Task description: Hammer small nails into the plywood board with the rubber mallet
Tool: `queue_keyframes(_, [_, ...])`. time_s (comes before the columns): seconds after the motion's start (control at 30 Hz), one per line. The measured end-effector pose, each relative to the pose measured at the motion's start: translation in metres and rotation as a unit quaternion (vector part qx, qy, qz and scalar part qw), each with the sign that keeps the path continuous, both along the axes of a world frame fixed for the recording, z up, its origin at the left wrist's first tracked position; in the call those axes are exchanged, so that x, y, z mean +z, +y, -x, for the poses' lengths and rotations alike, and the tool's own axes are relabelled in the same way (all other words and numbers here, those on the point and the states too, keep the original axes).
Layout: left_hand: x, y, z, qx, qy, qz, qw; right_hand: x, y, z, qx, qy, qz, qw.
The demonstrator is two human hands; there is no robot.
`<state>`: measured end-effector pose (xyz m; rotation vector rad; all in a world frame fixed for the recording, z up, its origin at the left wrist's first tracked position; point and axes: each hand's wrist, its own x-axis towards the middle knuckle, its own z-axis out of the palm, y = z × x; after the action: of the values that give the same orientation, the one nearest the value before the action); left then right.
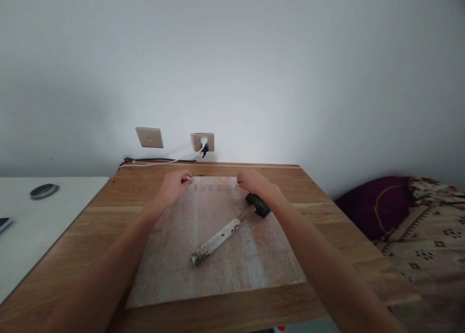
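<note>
1. Clearly, the left hand (174,184) is closed in a pinch on a small white bit (188,178) at the far left corner of the board; whether it grips the board too, I cannot tell.
2. Opposite it, the right hand (254,182) is curled shut at the far right corner, knuckles toward the wall; anything inside the fingers is hidden.
3. Between the hands, a row of nails (209,187) runs left to right just inside the board's far edge.
4. The board (170,255) lies flat under both forearms, its sides running away from the person; which side is longer is hard to judge. Its near edge slants slightly, the left corner closer to the person.
5. On the board, a hammer (223,231) lies diagonally: its black head points far and right, just beside the right forearm, and its white-coated handle ends near and left.
6. Around the board, the wooden table (105,226) shows a narrow band in front, another toward the wall (290,81), and wider room left and right beyond the forearms.
7. Farther out, cables (156,164) run along the table's back edge to a socket (196,142); a white surface (65,221) adjoins on the left, patterned cloth (428,241) on the right.
</note>
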<state>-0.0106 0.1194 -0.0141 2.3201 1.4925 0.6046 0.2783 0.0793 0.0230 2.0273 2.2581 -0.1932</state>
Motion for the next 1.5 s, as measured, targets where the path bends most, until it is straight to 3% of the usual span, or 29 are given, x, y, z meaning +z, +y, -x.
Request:
queue_keyframes(0.13, [-0.004,0.005,-0.007,-0.062,0.034,0.028,0.997,-0.001,0.0,0.009,0.012,-0.004,0.016,1.0])
queue_keyframes(0.23, [-0.006,0.005,-0.013,-0.115,0.081,0.004,0.99,0.001,0.001,0.012,0.022,-0.007,0.014,1.0])
queue_keyframes(0.33, [-0.003,0.004,-0.016,-0.128,0.131,-0.017,0.983,0.005,0.002,0.017,0.04,-0.005,0.006,0.999])
queue_keyframes(0.53, [0.004,-0.001,-0.019,-0.087,0.14,-0.033,0.986,0.002,0.003,0.036,0.073,-0.003,0.008,0.997])
queue_keyframes(0.67, [-0.007,-0.003,-0.017,0.004,0.011,-0.002,1.0,0.006,0.004,0.038,0.1,0.01,-0.002,0.995])
queue_keyframes(0.77, [-0.016,-0.003,-0.017,0.073,-0.118,0.019,0.99,0.006,0.006,0.042,0.118,0.027,-0.009,0.993])
queue_keyframes(0.87, [-0.018,-0.002,-0.021,0.11,-0.305,0.12,0.938,0.001,0.01,0.049,0.125,0.034,-0.003,0.992])
queue_keyframes(0.97, [-0.015,0.0,-0.025,0.121,-0.503,0.267,0.813,0.0,0.012,0.053,0.132,0.036,0.001,0.991])
queue_keyframes(1.03, [-0.014,0.001,-0.027,0.12,-0.549,0.317,0.764,0.003,0.013,0.053,0.141,0.041,-0.005,0.989])
queue_keyframes(1.1, [-0.013,0.002,-0.028,0.123,-0.516,0.324,0.783,0.006,0.014,0.055,0.151,0.045,-0.01,0.987])
queue_keyframes(1.17, [-0.014,0.002,-0.028,0.109,-0.409,0.281,0.862,0.005,0.016,0.06,0.16,0.045,-0.008,0.986])
queue_keyframes(1.23, [-0.014,0.002,-0.029,0.067,-0.25,0.188,0.947,0.001,0.018,0.068,0.168,0.038,-0.005,0.985])
queue_keyframes(1.27, [-0.013,0.001,-0.029,0.04,-0.175,0.141,0.974,-0.002,0.02,0.072,0.172,0.033,-0.005,0.984])
queue_keyframes(1.33, [-0.013,-0.001,-0.03,-0.013,-0.062,0.078,0.995,-0.006,0.022,0.078,0.185,0.024,-0.005,0.982])
queue_keyframes(1.5, [-0.01,-0.007,-0.034,-0.11,0.073,0.001,0.991,0.001,0.019,0.076,0.218,0.02,-0.019,0.975])
